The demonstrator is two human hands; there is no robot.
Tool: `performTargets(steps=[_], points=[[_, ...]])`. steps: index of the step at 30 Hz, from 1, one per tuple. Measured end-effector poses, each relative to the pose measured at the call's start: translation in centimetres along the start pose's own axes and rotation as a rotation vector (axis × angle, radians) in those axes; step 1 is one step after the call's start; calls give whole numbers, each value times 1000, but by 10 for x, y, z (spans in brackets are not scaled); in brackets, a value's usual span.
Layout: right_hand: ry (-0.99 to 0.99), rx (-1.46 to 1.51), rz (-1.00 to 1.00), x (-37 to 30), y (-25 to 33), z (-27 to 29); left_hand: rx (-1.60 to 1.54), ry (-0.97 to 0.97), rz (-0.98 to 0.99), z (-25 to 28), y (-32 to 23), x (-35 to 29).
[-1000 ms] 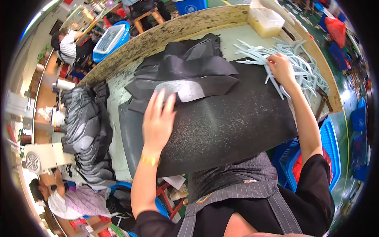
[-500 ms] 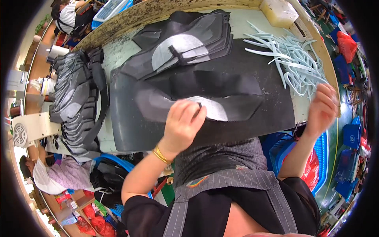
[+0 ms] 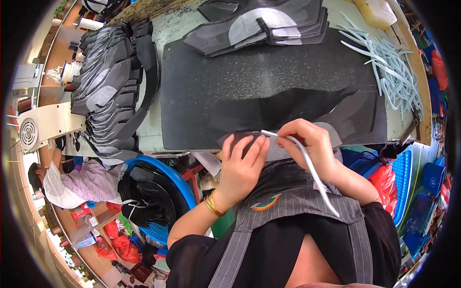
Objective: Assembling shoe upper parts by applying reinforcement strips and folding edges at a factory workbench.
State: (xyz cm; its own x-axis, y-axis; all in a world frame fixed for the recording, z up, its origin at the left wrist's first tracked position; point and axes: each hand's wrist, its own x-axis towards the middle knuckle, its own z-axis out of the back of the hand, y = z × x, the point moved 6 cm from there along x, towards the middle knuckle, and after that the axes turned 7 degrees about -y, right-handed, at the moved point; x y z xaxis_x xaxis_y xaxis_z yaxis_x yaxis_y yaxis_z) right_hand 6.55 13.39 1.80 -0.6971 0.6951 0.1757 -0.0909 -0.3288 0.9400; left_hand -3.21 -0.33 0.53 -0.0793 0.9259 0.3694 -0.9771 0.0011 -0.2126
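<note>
One pale strip [image 3: 314, 174] in right grip [image 3: 312, 146]; left grip [image 3: 241, 169] just beside

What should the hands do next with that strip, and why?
Perhaps the left hand should press one end of the pale strip onto the dark piece, because that end lies over the piece beside this hand, while the right hand holds the strip.
</note>
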Motion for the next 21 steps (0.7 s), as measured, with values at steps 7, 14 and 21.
performTargets(steps=[7,14,21], points=[[-9,28,17,3,-8,-47,-239,-137,26,-10,17,-24],[-68,-56,-33,6,-9,-52,-294,-273,58,-8,25,-26],[18,-332,60,6,5,-13,-139,-73,47,-7,22,-14]])
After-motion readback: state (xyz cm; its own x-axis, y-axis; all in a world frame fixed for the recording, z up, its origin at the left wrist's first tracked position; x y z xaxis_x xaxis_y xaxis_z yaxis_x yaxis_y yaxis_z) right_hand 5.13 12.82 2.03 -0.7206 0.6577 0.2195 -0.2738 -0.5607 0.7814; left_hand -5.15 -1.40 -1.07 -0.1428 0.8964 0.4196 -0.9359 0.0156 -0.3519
